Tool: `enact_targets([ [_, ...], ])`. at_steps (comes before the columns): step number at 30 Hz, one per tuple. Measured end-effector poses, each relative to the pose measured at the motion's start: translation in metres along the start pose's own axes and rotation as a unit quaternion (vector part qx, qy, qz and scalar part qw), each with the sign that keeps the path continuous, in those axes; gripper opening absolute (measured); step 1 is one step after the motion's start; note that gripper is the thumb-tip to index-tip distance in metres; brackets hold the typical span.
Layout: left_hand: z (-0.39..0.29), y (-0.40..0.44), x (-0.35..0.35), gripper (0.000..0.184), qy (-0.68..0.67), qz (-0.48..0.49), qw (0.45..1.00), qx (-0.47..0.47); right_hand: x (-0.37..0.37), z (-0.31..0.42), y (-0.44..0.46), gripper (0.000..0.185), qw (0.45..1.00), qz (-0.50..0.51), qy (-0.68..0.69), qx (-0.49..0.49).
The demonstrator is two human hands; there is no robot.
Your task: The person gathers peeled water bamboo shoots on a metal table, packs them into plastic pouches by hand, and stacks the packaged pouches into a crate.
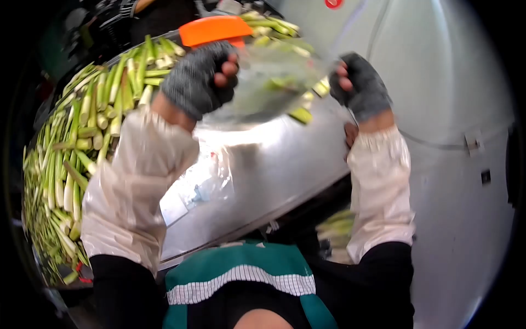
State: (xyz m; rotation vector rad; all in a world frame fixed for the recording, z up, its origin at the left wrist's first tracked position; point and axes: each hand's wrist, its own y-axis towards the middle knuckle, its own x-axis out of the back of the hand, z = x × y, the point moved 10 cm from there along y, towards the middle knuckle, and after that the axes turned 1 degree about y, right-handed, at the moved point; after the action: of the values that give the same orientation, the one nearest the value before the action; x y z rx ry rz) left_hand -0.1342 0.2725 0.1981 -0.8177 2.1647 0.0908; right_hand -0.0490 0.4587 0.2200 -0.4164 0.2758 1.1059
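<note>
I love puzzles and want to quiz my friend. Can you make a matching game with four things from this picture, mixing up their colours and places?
Things:
1. Cut stalks
2. Apron
3. Raised see-through plastic
4. Sleeve covers

Colours and places:
A. Pale and shiny, over the forearms
B. Between the left hand and the right hand
C. Green and whitish, heaped along the left side of the picture
D. Dark green, with a white checked band

Right pairs: 1-C, 2-D, 3-B, 4-A
</note>
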Motion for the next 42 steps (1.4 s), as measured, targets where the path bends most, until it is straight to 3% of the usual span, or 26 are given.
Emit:
enact_targets([
  [1,0.002,0.017,0.005,0.013,0.043,-0.024,0.998,0.031,0.015,0.002,-0.005,0.016,0.999,-0.047,0.0,0.003],
  [2,0.003,0.026,-0.006,0.012,0.051,0.066,0.995,0.061,0.026,0.012,-0.009,0.015,0.996,-0.085,-0.005,0.015],
  [4,0.0,0.016,-0.029,0.012,0.03,0.105,0.993,0.052,0.029,0.02,-0.023,0.011,0.994,-0.1,0.042,0.02],
  [6,-0.001,0.005,-0.036,0.013,0.022,0.105,0.994,0.018,0.015,0.029,-0.037,0.011,0.997,-0.057,-0.003,0.046],
  [8,-0.004,0.003,-0.037,0.013,0.007,0.136,0.991,-0.003,0.017,0.036,-0.06,0.013,0.994,-0.08,0.007,0.08],
  [10,0.006,-0.005,-0.045,0.014,0.018,0.186,0.982,0.04,0.012,0.037,-0.076,0.015,0.996,-0.033,0.015,0.085],
  [15,0.037,-0.005,-0.031,0.014,0.112,0.125,0.985,0.034,0.031,0.012,-0.101,0.015,0.988,-0.018,0.14,0.068],
  [18,0.069,-0.007,-0.012,0.017,0.117,0.151,0.978,0.086,0.021,0.001,-0.124,0.016,0.98,-0.008,0.176,0.087],
  [19,0.067,-0.013,-0.012,0.023,0.155,0.194,0.969,0.015,0.02,-0.003,-0.13,0.017,0.974,0.017,0.212,0.076],
  [20,0.08,-0.018,-0.01,0.023,0.156,0.198,0.967,0.02,0.021,-0.005,-0.138,0.017,0.974,0.012,0.214,0.08],
  [22,0.063,-0.027,0.011,0.035,0.244,0.036,0.945,-0.214,0.019,0.0,-0.158,0.017,0.965,0.015,0.232,0.117],
  [23,0.086,-0.029,0.012,0.042,0.338,0.052,0.897,-0.281,0.021,0.001,-0.169,0.018,0.966,0.006,0.224,0.128],
  [25,0.129,-0.049,-0.006,0.048,0.407,0.071,0.855,-0.314,0.023,0.005,-0.187,0.016,0.962,-0.069,0.208,0.163],
  [27,0.17,-0.052,-0.011,0.036,0.445,0.088,0.859,-0.237,0.038,0.008,-0.204,0.015,0.95,-0.146,0.196,0.196],
  [29,0.192,-0.048,-0.012,0.01,0.544,0.103,0.809,-0.196,0.048,0.016,-0.221,0.015,0.943,-0.154,0.198,0.22],
  [30,0.189,-0.057,-0.029,0.006,0.596,0.131,0.753,-0.247,0.053,0.02,-0.232,0.015,0.938,-0.152,0.202,0.237],
  [32,0.182,-0.07,-0.04,0.007,0.493,0.218,0.795,-0.279,0.072,0.03,-0.263,0.015,0.918,-0.227,0.181,0.269],
  [34,0.158,-0.089,-0.052,0.012,0.506,0.234,0.723,-0.408,0.069,0.044,-0.284,0.017,0.939,-0.116,0.171,0.276],
  [36,0.147,-0.076,-0.041,0.014,0.449,0.227,0.807,-0.311,0.072,0.055,-0.313,0.017,0.932,-0.145,0.122,0.31],
  [40,0.128,-0.033,0.024,0.009,0.52,0.1,0.817,-0.23,0.069,0.059,-0.357,0.015,0.953,-0.14,0.073,0.26],
  [42,0.116,-0.031,0.037,0.011,0.484,0.092,0.839,-0.231,0.07,0.05,-0.38,0.018,0.927,-0.224,0.051,0.298],
])
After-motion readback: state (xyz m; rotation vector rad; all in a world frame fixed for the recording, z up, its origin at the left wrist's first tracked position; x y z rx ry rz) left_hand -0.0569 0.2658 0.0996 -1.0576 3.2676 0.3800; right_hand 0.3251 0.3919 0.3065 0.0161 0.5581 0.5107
